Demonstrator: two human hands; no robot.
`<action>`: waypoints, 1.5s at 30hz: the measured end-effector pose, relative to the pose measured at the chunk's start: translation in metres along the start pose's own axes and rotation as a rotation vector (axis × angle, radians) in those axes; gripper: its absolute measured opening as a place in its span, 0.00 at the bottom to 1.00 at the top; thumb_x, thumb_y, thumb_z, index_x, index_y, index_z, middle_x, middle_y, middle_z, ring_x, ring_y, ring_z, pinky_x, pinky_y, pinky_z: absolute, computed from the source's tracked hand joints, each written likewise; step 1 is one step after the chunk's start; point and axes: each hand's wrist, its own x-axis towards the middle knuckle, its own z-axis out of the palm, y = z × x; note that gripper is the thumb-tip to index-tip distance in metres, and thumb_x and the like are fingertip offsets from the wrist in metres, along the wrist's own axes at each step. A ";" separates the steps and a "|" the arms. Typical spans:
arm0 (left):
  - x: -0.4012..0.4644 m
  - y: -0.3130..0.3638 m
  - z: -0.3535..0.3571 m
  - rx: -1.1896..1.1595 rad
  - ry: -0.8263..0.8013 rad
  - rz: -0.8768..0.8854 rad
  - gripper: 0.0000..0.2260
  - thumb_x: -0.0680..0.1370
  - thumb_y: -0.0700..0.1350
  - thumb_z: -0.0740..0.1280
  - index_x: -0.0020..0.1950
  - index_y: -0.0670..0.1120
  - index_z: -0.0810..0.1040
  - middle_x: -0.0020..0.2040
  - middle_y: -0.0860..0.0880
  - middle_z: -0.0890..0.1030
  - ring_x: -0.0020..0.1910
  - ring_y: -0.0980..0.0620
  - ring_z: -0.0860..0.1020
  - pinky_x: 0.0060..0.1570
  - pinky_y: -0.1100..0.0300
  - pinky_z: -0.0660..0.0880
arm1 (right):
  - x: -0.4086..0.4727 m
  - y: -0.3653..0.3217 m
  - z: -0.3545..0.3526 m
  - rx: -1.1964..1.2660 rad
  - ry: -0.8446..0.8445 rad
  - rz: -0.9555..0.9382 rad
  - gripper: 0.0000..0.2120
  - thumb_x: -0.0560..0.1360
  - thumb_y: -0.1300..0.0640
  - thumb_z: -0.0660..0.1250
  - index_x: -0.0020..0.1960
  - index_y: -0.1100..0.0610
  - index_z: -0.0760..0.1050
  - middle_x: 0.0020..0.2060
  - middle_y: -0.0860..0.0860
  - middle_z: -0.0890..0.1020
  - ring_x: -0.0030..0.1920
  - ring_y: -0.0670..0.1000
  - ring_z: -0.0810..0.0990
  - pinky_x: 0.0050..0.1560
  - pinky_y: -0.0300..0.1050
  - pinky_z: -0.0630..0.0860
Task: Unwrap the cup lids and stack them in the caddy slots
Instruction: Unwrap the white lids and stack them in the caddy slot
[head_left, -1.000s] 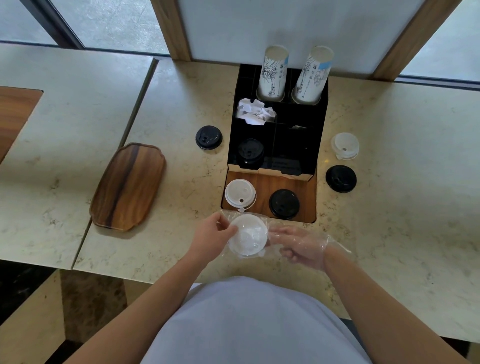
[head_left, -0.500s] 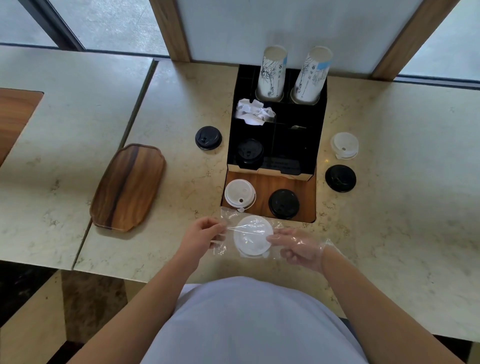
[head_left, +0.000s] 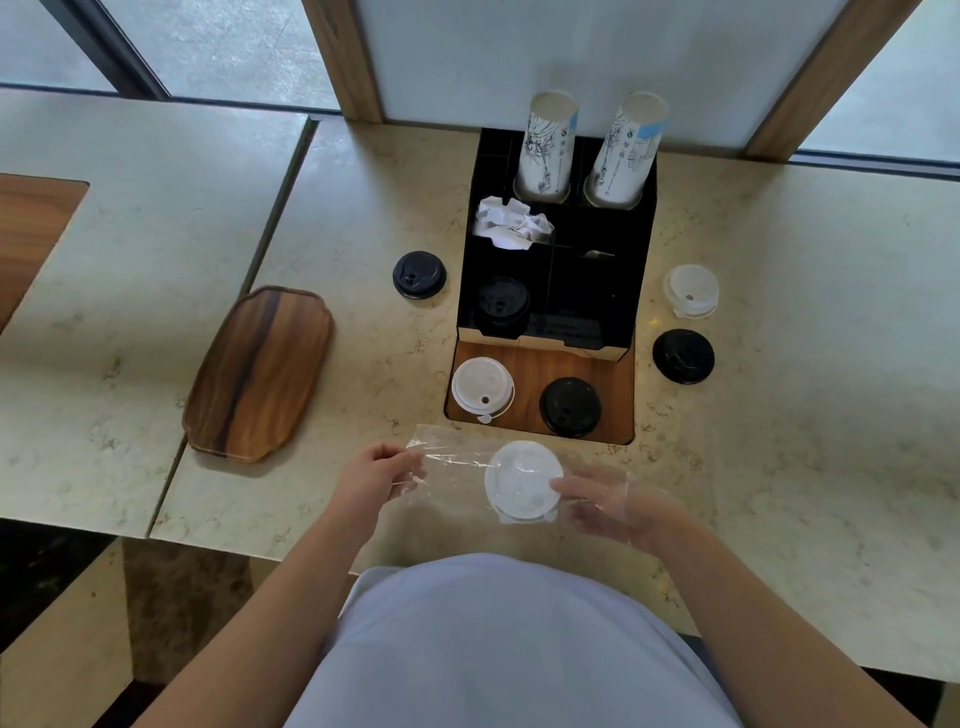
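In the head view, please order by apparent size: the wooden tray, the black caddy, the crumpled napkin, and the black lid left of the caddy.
1. black caddy
2. wooden tray, clearly smaller than the caddy
3. crumpled napkin
4. black lid; it looks close to the napkin, so this order is unsure.

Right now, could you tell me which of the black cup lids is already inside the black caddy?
The black lid in the caddy's front-left slot; the other three lie outside: one left of the caddy, one right, one on the wooden inset.
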 end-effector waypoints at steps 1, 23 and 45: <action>0.000 0.002 -0.005 -0.041 0.015 0.010 0.07 0.76 0.41 0.74 0.49 0.39 0.79 0.43 0.40 0.87 0.35 0.50 0.83 0.34 0.61 0.78 | 0.001 -0.002 0.000 -0.007 -0.010 -0.021 0.20 0.73 0.55 0.77 0.63 0.58 0.79 0.49 0.58 0.86 0.40 0.50 0.82 0.41 0.41 0.81; 0.002 0.013 -0.048 -1.354 0.374 -0.148 0.06 0.82 0.43 0.66 0.48 0.42 0.80 0.40 0.48 0.85 0.41 0.53 0.84 0.58 0.59 0.79 | 0.013 0.007 -0.004 0.159 0.232 -0.077 0.15 0.74 0.53 0.75 0.59 0.57 0.81 0.52 0.56 0.87 0.44 0.51 0.85 0.43 0.45 0.82; -0.014 0.016 -0.029 -0.563 0.852 -0.284 0.12 0.73 0.41 0.74 0.52 0.44 0.75 0.41 0.48 0.74 0.38 0.49 0.72 0.38 0.55 0.73 | 0.012 -0.003 0.000 0.126 0.285 -0.090 0.13 0.75 0.52 0.75 0.57 0.55 0.81 0.47 0.52 0.88 0.47 0.51 0.85 0.51 0.48 0.82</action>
